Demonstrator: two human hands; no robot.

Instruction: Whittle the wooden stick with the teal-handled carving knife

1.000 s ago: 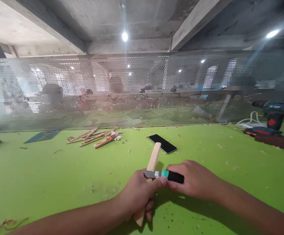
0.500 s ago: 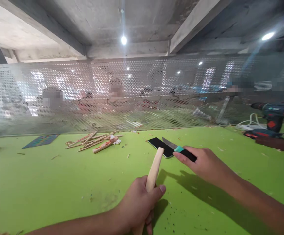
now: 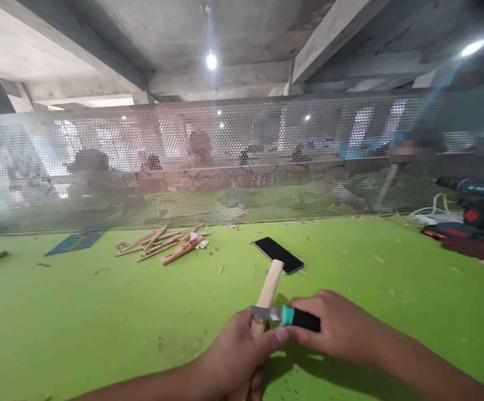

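Observation:
My left hand (image 3: 242, 348) is wrapped round a pale wooden stick (image 3: 270, 284), which points up and away from me with a flat, rounded far end. Its lower part is hidden inside my fist. In my right hand (image 3: 329, 326) is a knife (image 3: 302, 318) with a black and turquoise handle. The short steel blade lies across the stick just above my left fingers, its tip pointing left. My left thumb is close to the knife handle and my right fingers. Beyond the stick's far end a black phone (image 3: 279, 254) lies flat on the green table (image 3: 112, 323).
Wood strips (image 3: 158, 245) and a stained wood piece (image 3: 181, 249) lie at the back left, beside a patterned dark sheet (image 3: 74, 243). A cordless drill (image 3: 475, 203) stands at right near white cable (image 3: 431, 210). A perforated metal screen (image 3: 225, 167) borders the back; people are beyond it.
My right hand has brought the knife down and left from above the phone onto the stick. The phone is now uncovered except near the stick's end. My left hand keeps its hold.

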